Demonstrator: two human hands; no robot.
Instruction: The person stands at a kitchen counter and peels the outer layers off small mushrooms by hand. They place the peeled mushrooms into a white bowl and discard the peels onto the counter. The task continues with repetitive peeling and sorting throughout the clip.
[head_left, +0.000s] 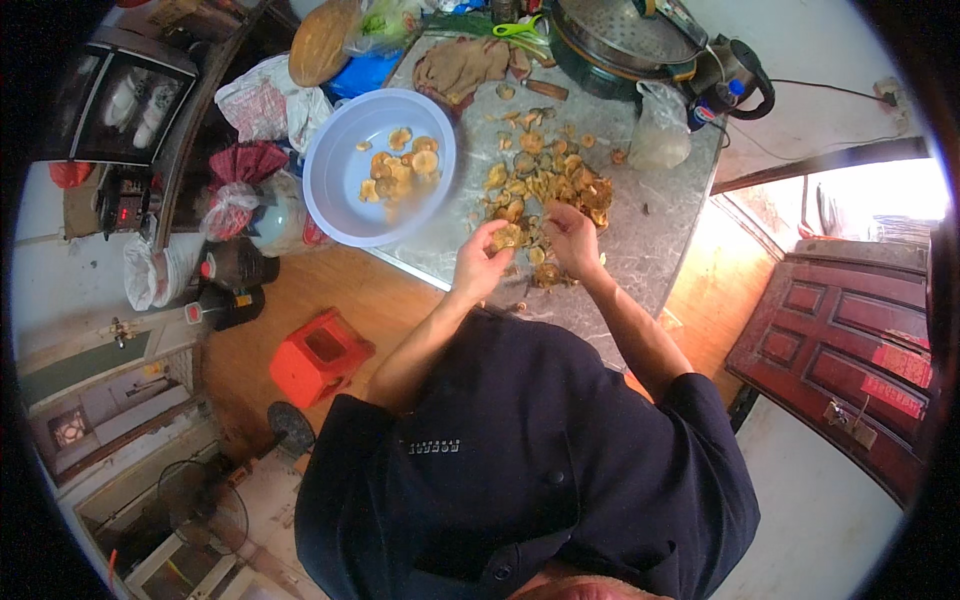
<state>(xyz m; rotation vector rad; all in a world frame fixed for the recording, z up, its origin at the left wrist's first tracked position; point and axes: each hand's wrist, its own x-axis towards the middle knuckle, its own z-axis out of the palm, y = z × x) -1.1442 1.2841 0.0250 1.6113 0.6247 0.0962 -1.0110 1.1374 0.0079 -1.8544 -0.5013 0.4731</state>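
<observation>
My left hand (480, 262) holds a yellow-brown mushroom (508, 237) between thumb and fingers, low over the near part of the marbled grey table (645, 247). Just to the right, my right hand (573, 238) is bent over the loose pile of mushrooms (566, 176); its fingertips are pinched, and whether they grip a small piece is unclear. Part of the pile lies hidden behind my hands. Left of the pile, a pale blue plastic basin (319, 172) contains several mushroom caps (405, 169), and its near rim reaches the table's edge.
Behind the pile lie a wooden-handled tool (545, 89) and a brown cloth (465, 66). A lidded steel pot (622, 34), a kettle (739, 71), a cola bottle (709, 111) and a clear plastic bag (661, 131) stand at the back right. A red plastic stool (319, 356) is on the floor to the left.
</observation>
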